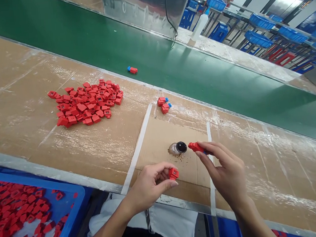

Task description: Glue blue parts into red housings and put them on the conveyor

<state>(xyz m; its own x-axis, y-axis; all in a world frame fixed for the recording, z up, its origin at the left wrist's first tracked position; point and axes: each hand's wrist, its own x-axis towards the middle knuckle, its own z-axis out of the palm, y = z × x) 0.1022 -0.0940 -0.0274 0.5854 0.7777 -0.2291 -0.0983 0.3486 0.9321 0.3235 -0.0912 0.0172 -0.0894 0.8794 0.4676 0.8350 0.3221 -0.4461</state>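
Observation:
Between the thumb and fingers of my left hand (154, 182) is a small red plastic block (173, 173), its square opening facing up. My right hand (224, 168) pinches a red plastic piece (195, 147) by its right end, where a bit of blue shows under the fingers. The left tip of that piece points at a small round dish (174, 149) with a black disc (181, 147) at its right side. Brown specks lie around the dish on the cardboard (154, 140). The two held pieces are apart from each other.
A heap of red blocks (85, 104) lies on the left of the table. Two red-and-blue pieces (165, 108) rest near the belt edge, and another piece (132, 70) lies on the green belt (86, 40). A blue bin (80, 197) of red blocks stands lower left.

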